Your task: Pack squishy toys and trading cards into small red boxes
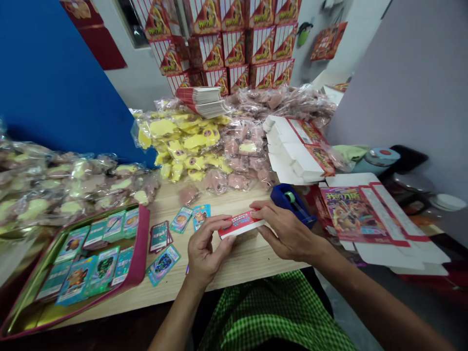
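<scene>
Small red-and-white cardboard box [241, 224] pinched between both hands, held over the wooden table [252, 258] — left hand [208, 246] on one end, right hand [288, 231] on the other. Blue tape dispenser [292, 205] sits just past the right hand, loose trading cards [181, 220] near the left — flat printed box blanks [354, 214] off to the right.

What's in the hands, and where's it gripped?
A flat red-and-white folded card, held at both ends: the left hand pinches its left end, the right hand its right end.
</scene>
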`<state>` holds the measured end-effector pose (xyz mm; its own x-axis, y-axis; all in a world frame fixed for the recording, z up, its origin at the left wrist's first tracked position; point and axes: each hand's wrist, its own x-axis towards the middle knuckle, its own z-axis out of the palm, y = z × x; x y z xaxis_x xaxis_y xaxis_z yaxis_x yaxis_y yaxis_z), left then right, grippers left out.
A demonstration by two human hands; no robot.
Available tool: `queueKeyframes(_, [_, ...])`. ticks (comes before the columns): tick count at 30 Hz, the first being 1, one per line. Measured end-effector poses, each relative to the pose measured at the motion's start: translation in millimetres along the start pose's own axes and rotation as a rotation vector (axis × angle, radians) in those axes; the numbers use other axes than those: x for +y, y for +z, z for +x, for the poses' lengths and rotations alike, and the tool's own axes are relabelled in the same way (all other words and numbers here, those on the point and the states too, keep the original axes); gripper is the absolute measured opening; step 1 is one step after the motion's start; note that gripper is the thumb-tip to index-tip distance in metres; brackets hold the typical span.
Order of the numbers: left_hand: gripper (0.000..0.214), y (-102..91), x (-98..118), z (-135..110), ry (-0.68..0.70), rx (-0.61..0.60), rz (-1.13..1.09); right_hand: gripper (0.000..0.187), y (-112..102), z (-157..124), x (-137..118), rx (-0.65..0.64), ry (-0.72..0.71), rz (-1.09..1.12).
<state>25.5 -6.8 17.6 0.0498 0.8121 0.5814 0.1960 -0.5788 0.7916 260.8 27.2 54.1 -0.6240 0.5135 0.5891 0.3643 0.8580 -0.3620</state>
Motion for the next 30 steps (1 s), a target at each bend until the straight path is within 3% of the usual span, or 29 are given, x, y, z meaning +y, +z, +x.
queueKeyframes(5, [0.035, 5.6, 1.8, -4.2, -0.139, 0.067, -0.036, 0.017, -10.1, 1.0, -8.3, -0.113, 0.081, 0.033])
queueKeyframes(9, [0.038, 3.2, 3.2, -4.0, -0.163, 0.074, 0.024, 0.013, -7.2, 4.7, -9.3, -0.095, 0.124, 0.013])
queueKeyframes(16, [0.029, -8.0, 13.1, 14.7, 0.143, -0.108, 0.143, 0.018, -7.2, 7.6, -11.3, -0.097, 0.099, -0.036])
queueKeyframes(22, [0.033, -22.0, 9.9, 14.3, 0.292, -0.266, 0.331, 0.018, -4.2, -3.7, -2.8, -0.115, -0.074, -0.124])
queueKeyframes(26, [0.039, -19.1, 7.4, 11.7, 0.394, -0.236, 0.474, 0.024, 9.1, -9.2, 0.7, 0.008, -0.124, -0.144])
queueKeyframes(30, [0.035, -15.3, 8.0, 9.7, 0.386, -0.136, 0.530, 0.031, 4.4, -19.3, -4.4, 0.094, 0.073, -0.137])
